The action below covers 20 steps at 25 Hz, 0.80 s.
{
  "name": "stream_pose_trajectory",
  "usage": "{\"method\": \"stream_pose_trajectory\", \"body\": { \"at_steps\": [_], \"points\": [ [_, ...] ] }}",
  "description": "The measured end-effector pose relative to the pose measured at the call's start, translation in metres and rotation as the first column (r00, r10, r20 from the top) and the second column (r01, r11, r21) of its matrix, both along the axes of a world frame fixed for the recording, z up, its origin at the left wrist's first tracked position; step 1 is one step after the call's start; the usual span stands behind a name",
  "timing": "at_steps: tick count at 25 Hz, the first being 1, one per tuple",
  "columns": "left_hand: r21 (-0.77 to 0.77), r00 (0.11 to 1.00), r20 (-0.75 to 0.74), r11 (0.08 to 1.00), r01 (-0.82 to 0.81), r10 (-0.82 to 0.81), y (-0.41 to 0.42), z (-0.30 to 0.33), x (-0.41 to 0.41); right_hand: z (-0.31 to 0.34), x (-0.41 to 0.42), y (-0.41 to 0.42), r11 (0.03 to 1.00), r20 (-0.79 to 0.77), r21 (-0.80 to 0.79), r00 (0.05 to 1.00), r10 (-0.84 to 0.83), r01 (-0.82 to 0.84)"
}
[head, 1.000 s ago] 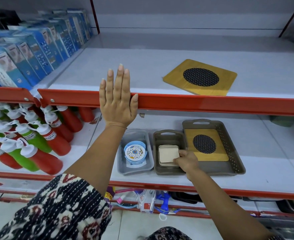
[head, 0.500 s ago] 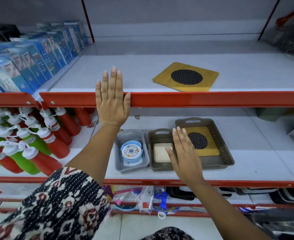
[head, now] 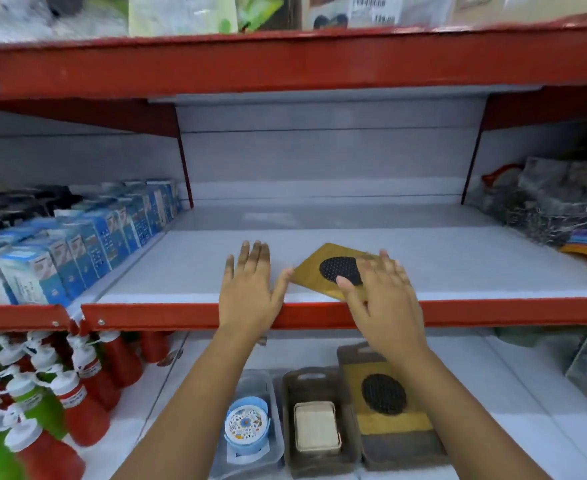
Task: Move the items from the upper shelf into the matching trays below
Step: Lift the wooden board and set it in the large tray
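Note:
A yellow wooden mat with a black dotted disc (head: pixel 333 266) lies on the upper shelf (head: pixel 458 271) near its red front edge. My right hand (head: pixel 383 303) hovers over the mat's right half with fingers spread and blurred; whether it touches the mat I cannot tell. My left hand (head: pixel 250 289) rests flat on the shelf edge, its thumb close to the mat's left corner. Below stand three trays: a clear one (head: pixel 274 455) with a blue round box, a brown one (head: pixel 288 410) with cream square coasters, and a larger brown one (head: pixel 399 452) holding a matching yellow mat.
Blue boxes (head: pixel 77 244) fill the upper shelf's left side. Wrapped dark goods and coloured items (head: pixel 555 206) sit at its right. Red and green squeeze bottles (head: pixel 42 393) crowd the lower shelf's left. Another red shelf (head: pixel 285 64) runs overhead.
My right hand rose from the coaster tray on the lower shelf up to the yellow mat on the upper shelf. The view tilted upward. My left hand stayed on the shelf edge.

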State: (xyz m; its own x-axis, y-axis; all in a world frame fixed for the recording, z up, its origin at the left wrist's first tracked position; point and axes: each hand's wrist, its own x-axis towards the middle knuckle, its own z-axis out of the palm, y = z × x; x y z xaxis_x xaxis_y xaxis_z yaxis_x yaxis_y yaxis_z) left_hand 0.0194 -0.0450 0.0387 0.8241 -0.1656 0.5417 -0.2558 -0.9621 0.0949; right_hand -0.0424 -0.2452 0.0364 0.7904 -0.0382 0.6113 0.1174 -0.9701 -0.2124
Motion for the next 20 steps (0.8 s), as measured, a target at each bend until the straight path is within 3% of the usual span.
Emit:
{"method": "stream_pose_trajectory", "body": {
  "at_steps": [5, 9, 15, 18, 20],
  "points": [
    [-0.079, 0.922, -0.372, 0.994, 0.081, -0.104, -0.029, 0.026, 0.027, 0.036, 0.022, -0.022, 0.984, -0.359, -0.075, 0.916, -0.179, 0.163],
    [0.041, 0.834, -0.550, 0.996, 0.077, -0.042, -0.047, 0.033, 0.045, 0.040, 0.021, -0.022, 0.977, -0.438, -0.126, 0.874, -0.210, 0.172],
    [-0.044, 0.786, -0.614, 0.998, 0.047, -0.064, -0.055, 0.030, 0.047, 0.039, 0.019, -0.022, 0.962, -0.459, -0.087, 0.846, -0.271, 0.260],
    [-0.147, 0.774, -0.624, 0.989, 0.011, -0.102, -0.056, 0.029, 0.047, 0.041, 0.017, -0.022, 0.968, -0.491, 0.004, 0.844, -0.216, 0.250],
    [-0.294, 0.786, -0.602, 0.955, -0.052, -0.143, -0.058, 0.030, 0.047, 0.044, 0.019, -0.025, 0.959, -0.518, 0.142, 0.844, -0.140, 0.246]
  ]
}}
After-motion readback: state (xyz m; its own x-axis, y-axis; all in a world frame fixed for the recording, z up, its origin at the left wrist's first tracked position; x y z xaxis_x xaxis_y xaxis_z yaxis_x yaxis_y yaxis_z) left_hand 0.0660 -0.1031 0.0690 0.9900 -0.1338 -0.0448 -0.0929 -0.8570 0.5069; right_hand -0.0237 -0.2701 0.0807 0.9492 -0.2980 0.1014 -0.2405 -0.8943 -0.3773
